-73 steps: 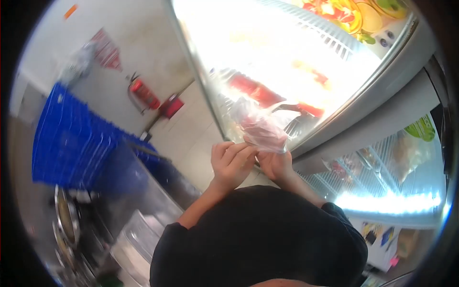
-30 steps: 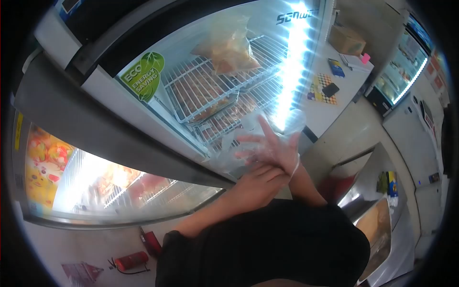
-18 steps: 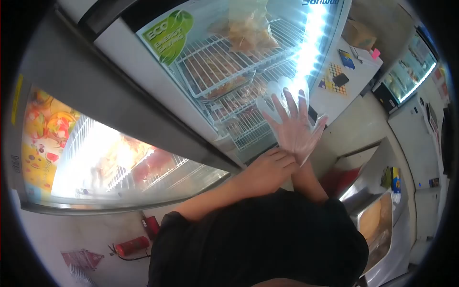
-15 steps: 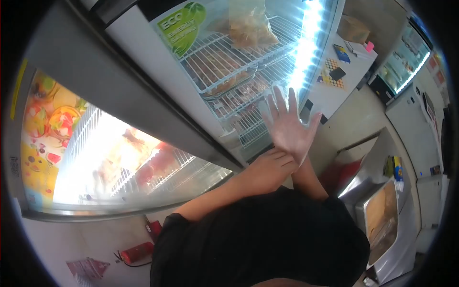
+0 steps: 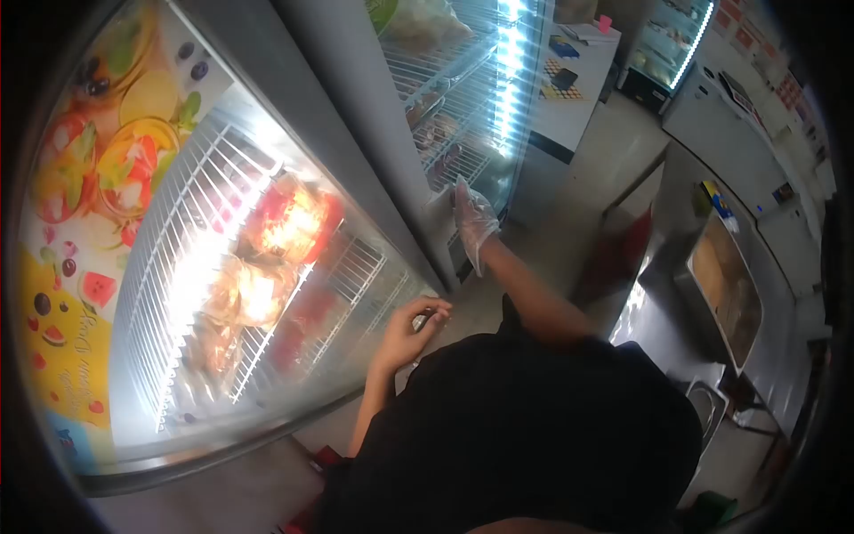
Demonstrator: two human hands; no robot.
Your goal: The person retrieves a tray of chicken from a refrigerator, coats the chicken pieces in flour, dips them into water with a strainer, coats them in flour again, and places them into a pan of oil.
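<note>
Indoors, between lit fridge (image 5: pixel 331 133) and steel counter (image 5: pixel 676 206), the left hand (image 5: pixel 409 331) is unclenched, the right hand's (image 5: pixel 476 227) grip unclear.

Thin clear plastic makes the glove (image 5: pixel 476 224), wrinkled and shiny. The shirt (image 5: pixel 511 427) is matt cloth. Glossy see-through film wraps the packs (image 5: pixel 301 214); the wire shelf (image 5: pixel 203 182) has slim, smooth, pale bars. The door frame (image 5: pixel 298 84) looks like smooth grey metal with a soft sheen, and the printed panel (image 5: pixel 142 160) is flat and glossy. Between the long edges of the bright steel tabletop (image 5: pixel 680 182), the tray (image 5: pixel 707 311) is smooth metal, its rim shining.
</note>
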